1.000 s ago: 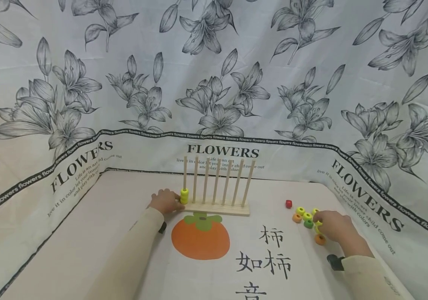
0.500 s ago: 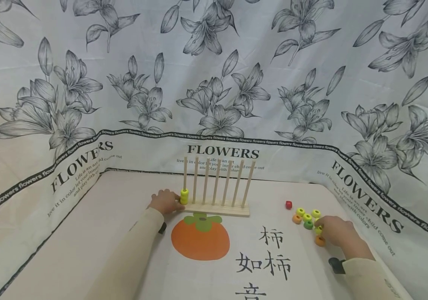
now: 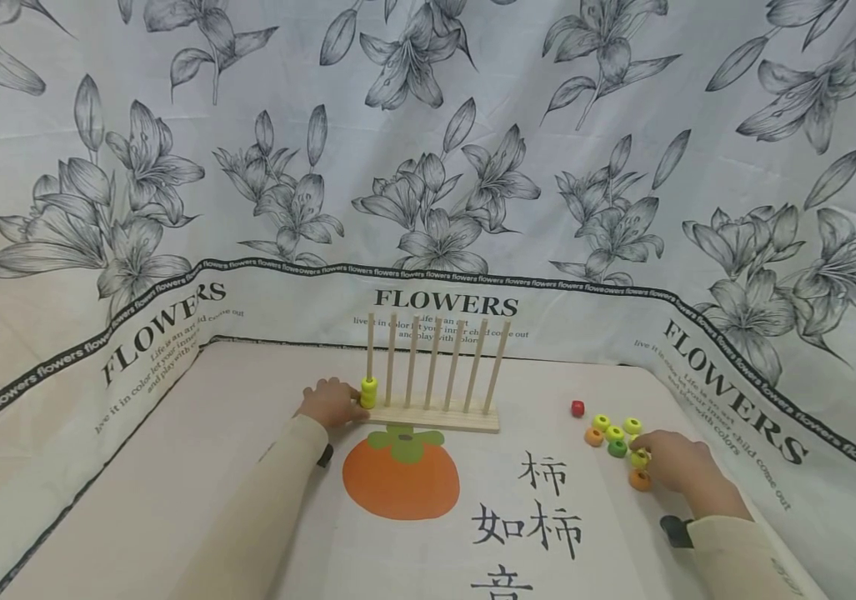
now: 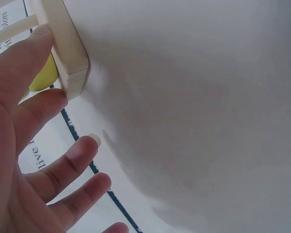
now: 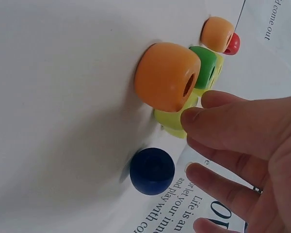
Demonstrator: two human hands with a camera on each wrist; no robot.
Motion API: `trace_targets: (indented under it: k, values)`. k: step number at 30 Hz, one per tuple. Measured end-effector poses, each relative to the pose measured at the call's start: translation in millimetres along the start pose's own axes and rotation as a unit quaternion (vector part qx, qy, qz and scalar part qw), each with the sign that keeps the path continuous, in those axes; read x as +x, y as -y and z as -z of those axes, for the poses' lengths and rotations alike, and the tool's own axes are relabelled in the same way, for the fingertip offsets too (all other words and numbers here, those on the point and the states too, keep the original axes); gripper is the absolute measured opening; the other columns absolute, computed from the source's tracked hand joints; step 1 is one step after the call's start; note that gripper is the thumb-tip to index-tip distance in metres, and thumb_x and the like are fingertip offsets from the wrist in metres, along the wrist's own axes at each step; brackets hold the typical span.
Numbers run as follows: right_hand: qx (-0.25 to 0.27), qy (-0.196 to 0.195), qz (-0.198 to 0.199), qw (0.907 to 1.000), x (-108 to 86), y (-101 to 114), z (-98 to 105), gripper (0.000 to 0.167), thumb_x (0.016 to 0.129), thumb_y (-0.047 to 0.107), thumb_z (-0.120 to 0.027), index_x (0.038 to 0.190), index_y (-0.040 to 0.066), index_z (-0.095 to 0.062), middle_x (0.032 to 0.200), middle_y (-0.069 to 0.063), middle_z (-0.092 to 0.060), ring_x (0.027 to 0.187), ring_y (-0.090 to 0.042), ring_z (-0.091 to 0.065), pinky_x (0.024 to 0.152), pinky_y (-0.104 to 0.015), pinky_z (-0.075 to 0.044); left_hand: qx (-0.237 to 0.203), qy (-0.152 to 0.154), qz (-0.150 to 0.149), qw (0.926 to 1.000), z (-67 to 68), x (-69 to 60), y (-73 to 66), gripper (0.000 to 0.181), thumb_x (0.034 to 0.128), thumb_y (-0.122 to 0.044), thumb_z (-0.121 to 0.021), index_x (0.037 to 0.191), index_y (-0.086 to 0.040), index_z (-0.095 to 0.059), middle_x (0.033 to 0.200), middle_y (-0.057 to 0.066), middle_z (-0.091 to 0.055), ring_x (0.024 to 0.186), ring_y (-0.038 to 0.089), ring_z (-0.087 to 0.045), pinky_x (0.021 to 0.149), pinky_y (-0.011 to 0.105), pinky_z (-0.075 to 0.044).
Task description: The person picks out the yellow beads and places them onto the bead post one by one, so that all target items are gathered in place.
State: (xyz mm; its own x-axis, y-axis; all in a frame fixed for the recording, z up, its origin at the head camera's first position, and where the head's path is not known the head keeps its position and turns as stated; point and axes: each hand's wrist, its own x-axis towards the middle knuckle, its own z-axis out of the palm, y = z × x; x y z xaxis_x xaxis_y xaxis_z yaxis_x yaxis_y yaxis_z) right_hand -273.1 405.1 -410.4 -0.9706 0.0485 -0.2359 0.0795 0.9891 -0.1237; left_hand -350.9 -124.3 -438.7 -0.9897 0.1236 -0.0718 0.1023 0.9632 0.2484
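Note:
My left hand (image 3: pixel 332 403) pinches the left end of the wooden rack's base (image 3: pixel 435 418) between thumb and index finger; its other fingers are spread. Yellow beads (image 3: pixel 369 393) are stacked low on the leftmost peg, beside these fingertips. At the right, my right hand (image 3: pixel 678 462) reaches over loose beads, its relaxed fingers at a partly hidden yellow bead. In the right wrist view, the thumb tip is against a yellow bead (image 5: pixel 169 118), near a large-looking orange bead (image 5: pixel 165 76). A blue bead (image 5: pixel 152 171) lies beneath the hand's other fingers.
Left of the right hand are a red bead (image 3: pixel 578 408), an orange bead (image 3: pixel 593 437), a green bead (image 3: pixel 618 448) and several yellow beads (image 3: pixel 614 433). The tabletop cloth (image 3: pixel 540 583) has a printed persimmon and characters. Flowered curtains (image 3: pixel 428 208) enclose the back and sides.
My right hand has shifted slightly right and down, uncovering more of the yellow beads by its fingertips. My left hand and the rack have stayed where they were.

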Motion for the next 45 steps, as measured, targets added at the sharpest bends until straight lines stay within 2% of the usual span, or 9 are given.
trace_targets:
  k: [4, 13, 19, 29, 35, 40, 45]
  values:
    - [-0.001, -0.001, -0.002, 1.0, 2.6, -2, -2, 0.037, 0.083, 0.003, -0.064, 0.12, 0.01, -0.067, 0.122, -0.023, -0.062, 0.113, -0.047, -0.052, 0.093, -0.069, -0.035, -0.014, 0.006, 0.011, 0.9998, 0.3, -1.8, -2.0, 0.051, 0.0833, -0.047, -0.069, 0.124, -0.018, -0.067, 0.117, 0.015, -0.059, 0.109, 0.033, -0.05, 0.098, 0.058, -0.037]
    - [0.001, -0.009, -0.006, 0.9999, 1.0, 0, -4, 0.036, 0.086, 0.005, -0.063, 0.121, 0.008, -0.065, 0.118, -0.022, -0.064, 0.109, -0.045, -0.054, 0.091, -0.067, -0.037, -0.012, 0.004, 0.012, 0.9998, -0.5, -3.1, -2.4, 0.049, 0.0838, -0.047, -0.069, 0.123, -0.018, -0.068, 0.117, 0.014, -0.059, 0.109, 0.032, -0.05, 0.099, 0.059, -0.037]
    - [0.006, -0.002, -0.007, 1.0, 0.2, -3, -4, 0.037, 0.085, 0.008, -0.064, 0.122, 0.008, -0.065, 0.123, -0.023, -0.062, 0.112, -0.047, -0.052, 0.092, -0.07, -0.034, -0.015, 0.004, 0.01, 0.9998, -0.2, -2.7, -2.4, 0.05, 0.0833, -0.048, -0.07, 0.123, -0.018, -0.068, 0.116, 0.013, -0.06, 0.108, 0.032, -0.05, 0.099, 0.059, -0.037]
    - [0.022, -0.017, -0.009, 0.9996, 0.3, -9, -4, 0.037, 0.085, 0.009, -0.064, 0.122, 0.007, -0.065, 0.124, -0.024, -0.061, 0.107, -0.043, -0.051, 0.09, -0.067, -0.035, -0.011, -0.009, 0.003, 0.9999, -8.4, 10.3, 5.4, 0.05, 0.0821, -0.05, -0.07, 0.122, -0.02, -0.069, 0.11, 0.011, -0.06, 0.105, 0.032, -0.05, 0.097, 0.061, -0.037]
    - [0.015, -0.029, -0.009, 0.9994, -2.9, -2, 2, 0.04, 0.087, 0.013, -0.064, 0.126, 0.005, -0.061, 0.127, -0.025, -0.059, 0.107, -0.047, -0.049, 0.089, -0.067, -0.037, -0.011, -0.01, -0.003, 0.9999, -7.6, 10.2, 6.2, 0.047, 0.0821, -0.05, -0.07, 0.119, -0.02, -0.071, 0.107, 0.011, -0.06, 0.103, 0.032, -0.05, 0.095, 0.062, -0.037]
    - [0.005, -0.047, 0.008, 0.9989, -2.6, 3, 4, 0.041, 0.086, 0.017, -0.067, 0.125, 0.005, -0.061, 0.124, -0.024, -0.061, 0.107, -0.045, -0.053, 0.09, -0.065, -0.039, -0.012, -0.006, -0.001, 0.9999, -7.2, 9.9, 5.3, 0.047, 0.0825, -0.05, -0.069, 0.119, -0.021, -0.071, 0.107, 0.011, -0.059, 0.104, 0.032, -0.049, 0.096, 0.061, -0.037]
    - [0.018, -0.061, 0.016, 0.9978, -3.8, 11, 6, 0.043, 0.085, 0.018, -0.068, 0.126, 0.007, -0.061, 0.121, -0.022, -0.063, 0.105, -0.042, -0.054, 0.088, -0.063, -0.041, -0.014, -0.004, -0.001, 0.9999, -7.4, 10.4, 5.3, 0.048, 0.0826, -0.05, -0.069, 0.12, -0.021, -0.07, 0.108, 0.011, -0.06, 0.105, 0.032, -0.05, 0.097, 0.062, -0.036]
